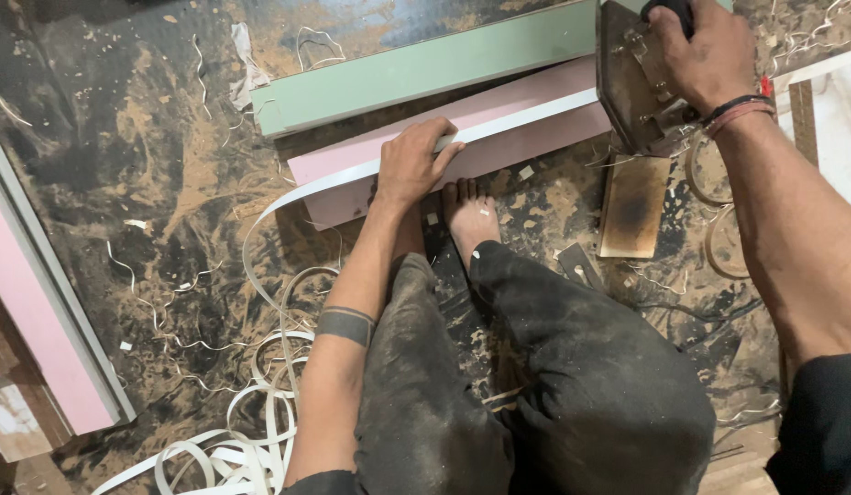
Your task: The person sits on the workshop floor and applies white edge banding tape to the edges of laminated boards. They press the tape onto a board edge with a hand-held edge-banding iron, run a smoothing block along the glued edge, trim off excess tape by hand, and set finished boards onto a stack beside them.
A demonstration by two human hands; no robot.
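knees in dusty dark trousers [535, 385] sit nearest. left hand [414, 165] presses flat, fingers spread, on one white edge strip [526, 121] along one pink board [499, 137]. right hand [705, 55] is clenched around one hot iron [636, 82]. judged step: bonding the strip; next calls for steady pressure.

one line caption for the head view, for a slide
Left hand presses white edge-banding strip onto pink laminated board; right hand holds worn metal clothes iron on it.
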